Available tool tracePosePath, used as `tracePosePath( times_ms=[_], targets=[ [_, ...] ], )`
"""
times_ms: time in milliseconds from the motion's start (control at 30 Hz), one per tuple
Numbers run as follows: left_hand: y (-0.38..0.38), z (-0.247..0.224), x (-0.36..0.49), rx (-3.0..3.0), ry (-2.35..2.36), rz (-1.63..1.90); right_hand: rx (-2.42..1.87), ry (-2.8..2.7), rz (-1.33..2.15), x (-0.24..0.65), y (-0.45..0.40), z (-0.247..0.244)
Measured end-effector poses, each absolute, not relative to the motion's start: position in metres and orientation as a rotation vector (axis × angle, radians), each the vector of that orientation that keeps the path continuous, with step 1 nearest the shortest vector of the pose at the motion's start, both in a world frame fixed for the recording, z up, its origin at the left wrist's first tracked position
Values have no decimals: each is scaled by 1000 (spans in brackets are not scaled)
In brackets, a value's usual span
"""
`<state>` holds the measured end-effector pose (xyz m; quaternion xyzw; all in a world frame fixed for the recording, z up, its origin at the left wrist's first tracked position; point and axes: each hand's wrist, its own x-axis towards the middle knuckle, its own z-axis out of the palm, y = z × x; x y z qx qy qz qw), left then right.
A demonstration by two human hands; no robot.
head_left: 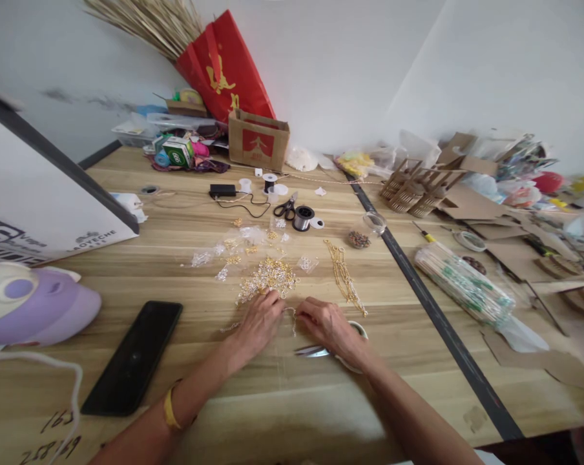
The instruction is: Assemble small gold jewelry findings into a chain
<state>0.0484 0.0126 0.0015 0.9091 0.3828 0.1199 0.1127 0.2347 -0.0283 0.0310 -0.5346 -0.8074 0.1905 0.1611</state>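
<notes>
A thin silvery chain (291,310) stretches between my two hands, with a short end hanging down. My left hand (263,318) has its fingers bent together on the chain, beside a heap of gold and clear beads (271,274). More chain (230,327) lies on the table left of that hand. My right hand (323,318) pinches the chain's other side. Under the right wrist are metal scissors or pliers (312,351), partly hidden, and a round roll (358,329). Several gold chains (343,278) lie to the right of the heap.
A black phone (133,358) lies at left, near a purple and white device (40,303). Black scissors (285,208) and a wire spool (303,218) are behind the beads. A bead jar (358,239) and a bag of sticks (461,284) are at right.
</notes>
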Motion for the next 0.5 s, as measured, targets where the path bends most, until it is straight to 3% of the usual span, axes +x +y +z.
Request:
tracePosePath(
  times_ms=[500],
  targets=[
    [17, 2, 43, 2670, 1167, 313, -1574, -2453, 277, 231, -16, 5]
  ],
)
